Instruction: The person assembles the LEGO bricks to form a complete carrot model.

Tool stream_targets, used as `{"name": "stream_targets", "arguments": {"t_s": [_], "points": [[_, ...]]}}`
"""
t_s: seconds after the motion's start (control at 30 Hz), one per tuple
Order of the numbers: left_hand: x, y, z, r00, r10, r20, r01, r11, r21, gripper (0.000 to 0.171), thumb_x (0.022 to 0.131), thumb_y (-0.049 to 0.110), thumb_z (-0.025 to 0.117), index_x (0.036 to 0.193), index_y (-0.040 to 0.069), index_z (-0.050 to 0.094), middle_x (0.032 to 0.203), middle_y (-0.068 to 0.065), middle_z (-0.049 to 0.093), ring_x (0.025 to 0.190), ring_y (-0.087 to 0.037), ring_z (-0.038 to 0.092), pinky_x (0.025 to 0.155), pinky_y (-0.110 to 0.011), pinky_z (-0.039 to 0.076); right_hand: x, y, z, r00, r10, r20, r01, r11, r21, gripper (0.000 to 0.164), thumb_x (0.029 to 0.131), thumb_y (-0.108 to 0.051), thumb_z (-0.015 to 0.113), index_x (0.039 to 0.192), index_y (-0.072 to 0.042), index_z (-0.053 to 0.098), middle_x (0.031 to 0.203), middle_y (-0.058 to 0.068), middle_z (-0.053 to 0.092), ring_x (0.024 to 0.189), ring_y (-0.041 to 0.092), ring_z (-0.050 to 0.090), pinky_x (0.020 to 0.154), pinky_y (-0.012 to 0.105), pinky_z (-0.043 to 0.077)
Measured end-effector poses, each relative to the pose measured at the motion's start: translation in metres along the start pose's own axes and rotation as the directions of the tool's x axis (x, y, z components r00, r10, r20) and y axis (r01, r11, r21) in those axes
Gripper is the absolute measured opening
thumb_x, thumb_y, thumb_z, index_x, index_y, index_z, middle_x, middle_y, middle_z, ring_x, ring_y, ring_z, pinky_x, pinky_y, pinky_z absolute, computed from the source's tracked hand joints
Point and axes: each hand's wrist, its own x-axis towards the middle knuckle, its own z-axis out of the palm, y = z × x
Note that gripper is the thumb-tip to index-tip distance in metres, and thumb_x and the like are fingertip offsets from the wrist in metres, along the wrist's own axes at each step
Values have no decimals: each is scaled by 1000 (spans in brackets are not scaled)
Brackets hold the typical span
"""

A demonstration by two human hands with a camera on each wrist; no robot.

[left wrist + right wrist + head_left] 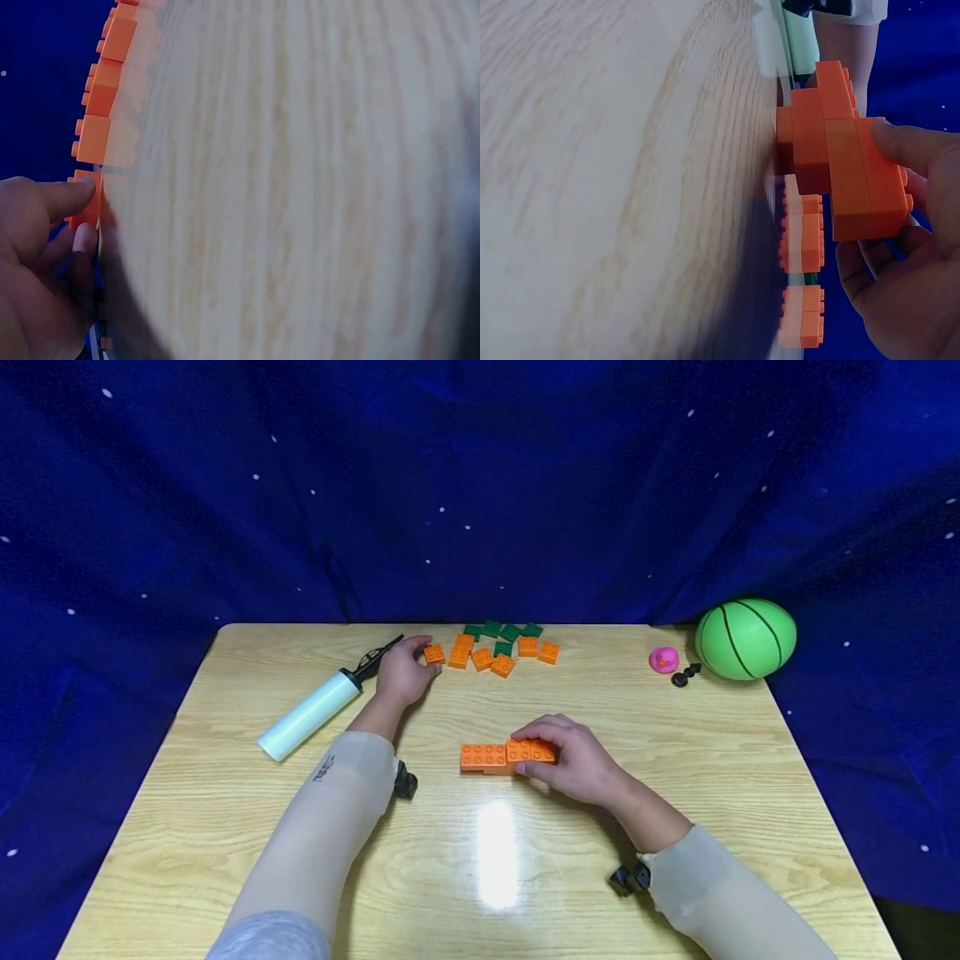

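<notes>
A deep blue cloth [450, 485] flecked with white specks hangs in soft folds behind the surface [600, 693] and shows past both its sides; the surface is pale, wood-grained and glossy, with a bright white reflection [497, 860] toward its near middle

The place looks like a staged filming set-up. A dark blue, white-flecked cloth [465, 485] hangs behind and beside a wood-grained bench [420, 877], which carries a green ball [746, 641], a pink toy duck [663, 660] and orange toy bricks [483, 758].
</notes>
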Motion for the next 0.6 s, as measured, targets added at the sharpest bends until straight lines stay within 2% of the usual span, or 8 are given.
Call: {"name": "stream_targets", "arguments": {"t_s": [0.3,0.6], "points": [[-6,-3,-1,1000,-14,-26,13,998,-54,46,91,15,80,135,11,67,130,-9,67,109,-29,63,95,-43,51,0,-2,0,1000,9,1,-9,1000,5,37,89,-22,85,124,-20,74,123,-2,68,117,21,62,100,46,51],[-15,-9,-4,1000,10,-27,-13,994,-107,44,91,14,81,133,10,69,129,-9,68,96,-25,64,87,-41,52,-1,-2,1,1000,20,0,-20,1000,-15,37,88,-21,86,123,-19,74,121,-4,68,115,18,62,99,45,51]]}}
